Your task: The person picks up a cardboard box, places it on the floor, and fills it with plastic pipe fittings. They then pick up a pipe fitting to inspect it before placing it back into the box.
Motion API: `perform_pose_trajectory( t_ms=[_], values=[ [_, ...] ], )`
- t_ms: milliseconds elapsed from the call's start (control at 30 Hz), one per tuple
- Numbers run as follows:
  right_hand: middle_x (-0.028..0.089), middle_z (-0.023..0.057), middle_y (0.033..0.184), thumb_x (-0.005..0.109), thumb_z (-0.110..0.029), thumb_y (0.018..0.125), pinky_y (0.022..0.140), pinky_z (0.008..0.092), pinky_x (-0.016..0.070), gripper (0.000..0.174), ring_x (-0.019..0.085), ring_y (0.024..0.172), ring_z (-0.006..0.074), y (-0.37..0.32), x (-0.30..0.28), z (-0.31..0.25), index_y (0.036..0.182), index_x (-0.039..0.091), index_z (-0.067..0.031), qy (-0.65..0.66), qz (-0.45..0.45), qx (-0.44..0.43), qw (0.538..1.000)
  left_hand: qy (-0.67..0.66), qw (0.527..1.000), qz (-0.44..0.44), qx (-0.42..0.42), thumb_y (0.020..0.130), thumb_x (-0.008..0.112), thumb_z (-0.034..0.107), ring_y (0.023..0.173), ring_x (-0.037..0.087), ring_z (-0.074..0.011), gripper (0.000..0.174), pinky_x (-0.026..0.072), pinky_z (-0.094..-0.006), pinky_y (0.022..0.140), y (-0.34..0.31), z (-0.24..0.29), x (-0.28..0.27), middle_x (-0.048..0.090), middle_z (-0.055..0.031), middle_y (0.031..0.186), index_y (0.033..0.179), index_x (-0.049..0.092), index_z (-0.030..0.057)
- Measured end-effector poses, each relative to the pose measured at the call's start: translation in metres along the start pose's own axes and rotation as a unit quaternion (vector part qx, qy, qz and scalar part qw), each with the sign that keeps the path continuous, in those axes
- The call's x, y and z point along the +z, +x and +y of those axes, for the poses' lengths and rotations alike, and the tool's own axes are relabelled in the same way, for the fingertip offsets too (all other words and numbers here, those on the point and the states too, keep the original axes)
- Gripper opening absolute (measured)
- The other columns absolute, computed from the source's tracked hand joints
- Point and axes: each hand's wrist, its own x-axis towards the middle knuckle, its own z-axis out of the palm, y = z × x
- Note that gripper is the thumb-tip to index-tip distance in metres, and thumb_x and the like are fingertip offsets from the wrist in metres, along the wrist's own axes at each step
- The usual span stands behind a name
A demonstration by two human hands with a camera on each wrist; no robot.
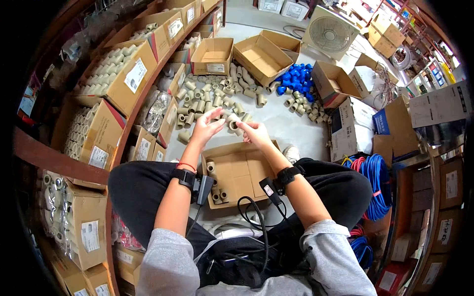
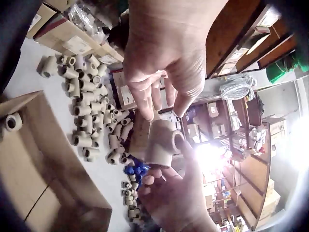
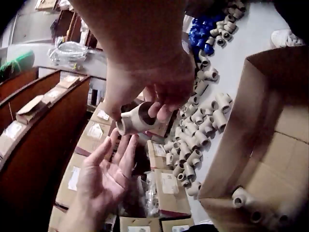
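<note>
pipe tee (image 2: 160, 142): one pale beige fitting, raised between the two hands, just above the far edge of the open carton (image 1: 239, 201).

- right hand (image 1: 254, 134): pinches the tee. thumb at the side mouth, curled fingers (image 2: 150, 179) at one open end; gap closed to the fitting's width.
- left hand (image 1: 206, 129): fingers spread wide and nearly straight, tips beside the tee. contact: cannot tell.

handling (judged): light, stiff, hollow; not fragile. smooth wall could slip slightly under dry fingertips. best hold: round the barrel, or thumb in the side mouth with fingers opposite.

surroundings: the open carton sits near, between the legs, with several fittings (image 1: 211, 167) along its left side. beyond it, loose beige fittings (image 1: 200, 106) lie spread over the floor (image 1: 281, 128); blue fittings (image 1: 298, 76) heap far right. a box fan (image 1: 330, 32) stands farther off. stocked shelving runs along the left; blue coils (image 1: 377, 190) lie near right.

writing: white label (image 1: 135, 75) on a left shelf carton, dark print, too small to read. similar labels on other cartons, none legible. blue printed panel (image 1: 381, 122) at right, lettering unreadable. brand: none made out; no marking visible on the tee.
</note>
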Motion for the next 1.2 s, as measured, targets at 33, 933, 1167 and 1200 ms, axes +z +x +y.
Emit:
perform_pose_trajectory(
  t_ms=[33,933,1167,1200],
  values=[
    [0.052,0.0028,0.057,0.060,-0.041,0.063,0.040,0.0173,0.0361,0.044,0.049,0.045,0.0078,-0.006,-0.002,-0.005,0.079,0.056,0.0005,0.004,0.000,0.004,1.000,0.005,1.000,0.004,-0.005,0.075,0.052,0.016,0.094,0.046,-0.0138,0.041,0.0367,-0.0251,0.078,-0.002,-0.003,0.000,0.040,-0.0040,0.112,0.112,0.037,0.0081],
    [0.054,0.0030,0.082,0.061,-0.024,0.065,0.058,0.0178,0.0424,0.039,0.050,0.066,0.0064,-0.024,-0.002,0.055,0.096,0.050,-0.0012,0.097,-0.120,0.116,0.981,-0.005,0.971,-0.046,-0.236,0.070,0.057,0.021,0.081,0.051,-0.0134,0.043,0.0416,-0.0245,0.073,-0.039,-0.062,0.004,0.051,-0.0047,0.093,0.105,0.043,0.0015],
    [0.053,0.0044,0.081,0.059,-0.025,0.062,0.064,0.0234,0.0428,0.041,0.051,0.070,0.0108,-0.018,0.004,0.097,0.095,0.049,-0.0024,0.075,-0.121,0.193,0.971,0.102,0.971,0.048,-0.210,0.069,0.059,0.024,0.074,0.050,-0.0093,0.040,0.0414,-0.0224,0.064,-0.033,-0.103,-0.015,0.053,-0.0048,0.086,0.100,0.048,0.0023],
    [0.052,0.0026,0.080,0.059,-0.025,0.063,0.064,0.0234,0.0424,0.039,0.050,0.070,0.0099,-0.016,0.004,0.105,0.095,0.049,-0.0038,0.068,-0.125,0.203,0.969,0.131,0.970,0.100,-0.177,0.069,0.059,0.025,0.074,0.050,-0.0096,0.038,0.0412,-0.0225,0.063,-0.029,-0.118,-0.022,0.053,-0.0052,0.085,0.098,0.050,0.0021]
  ],
)
